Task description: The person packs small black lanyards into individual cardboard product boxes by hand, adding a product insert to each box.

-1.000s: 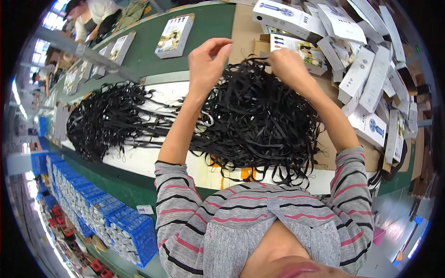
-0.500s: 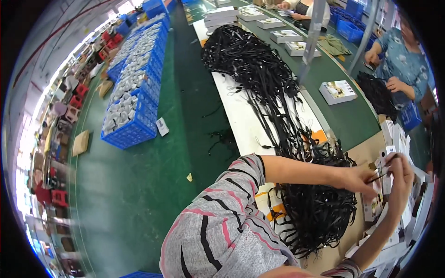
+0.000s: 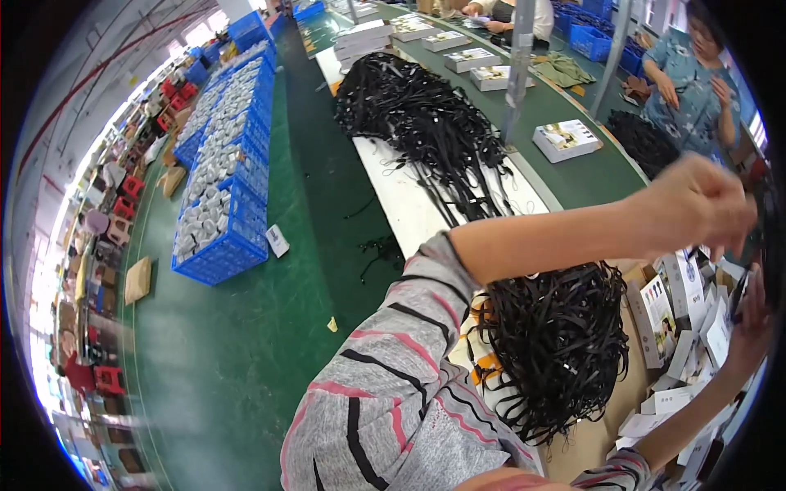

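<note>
Head view: left hand (image 3: 706, 204) half curled, right hand (image 3: 752, 317) partly open; I cannot tell if either holds anything; boxes (image 3: 652, 326) beside the right, straps (image 3: 561, 348) left of both.

"What is pictured?"
"Black straps (image 3: 573, 319), flat and narrow, lie tangled in two masses. The near heap (image 3: 561, 368) is a dense mound of curling loops, stray ends spilling from its edges."
"And the far heap (image 3: 417, 106)?"
"It stretches long across a white board (image 3: 391, 176), flecked with pale glints, thin cord loops poking from its side. Its near end thins into loose strands (image 3: 460, 195) trailing toward the near heap."
"Do the two join?"
"The left forearm (image 3: 540, 245) hides the stretch between."
"Anything at the right hand (image 3: 749, 323)?"
"A dark sliver (image 3: 743, 290), too unclear to identify."
</note>
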The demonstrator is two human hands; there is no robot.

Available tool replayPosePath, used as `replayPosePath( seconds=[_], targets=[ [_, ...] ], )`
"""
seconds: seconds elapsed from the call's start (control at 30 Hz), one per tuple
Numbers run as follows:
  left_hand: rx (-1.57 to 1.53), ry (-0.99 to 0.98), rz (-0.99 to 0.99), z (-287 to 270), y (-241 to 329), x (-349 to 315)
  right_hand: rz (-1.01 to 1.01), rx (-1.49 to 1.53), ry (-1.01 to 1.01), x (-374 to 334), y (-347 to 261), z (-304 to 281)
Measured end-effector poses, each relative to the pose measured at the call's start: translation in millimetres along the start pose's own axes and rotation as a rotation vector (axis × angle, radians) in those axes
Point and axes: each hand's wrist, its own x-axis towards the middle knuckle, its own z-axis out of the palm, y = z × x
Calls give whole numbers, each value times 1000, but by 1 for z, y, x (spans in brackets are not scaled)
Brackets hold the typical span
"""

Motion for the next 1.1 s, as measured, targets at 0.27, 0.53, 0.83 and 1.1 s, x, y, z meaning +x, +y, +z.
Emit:
replayPosePath(
  seconds=[0.27, 0.53, 0.83, 1.1],
  targets=[
    [1380, -504, 63, -20, -36, -5, -136, -452, 143, -13, 55, 40],
    [922, -285, -214, -35, -17, 4, 370, -668, 218, 10, 149, 155],
    [-110, -222, -1087, -4, -161, -105, -270, -606, 869, -104, 168, 124],
    [134, -539, -1049, 34, -172, -117, -235, 178, 910, -153, 183, 115]
  ],
)
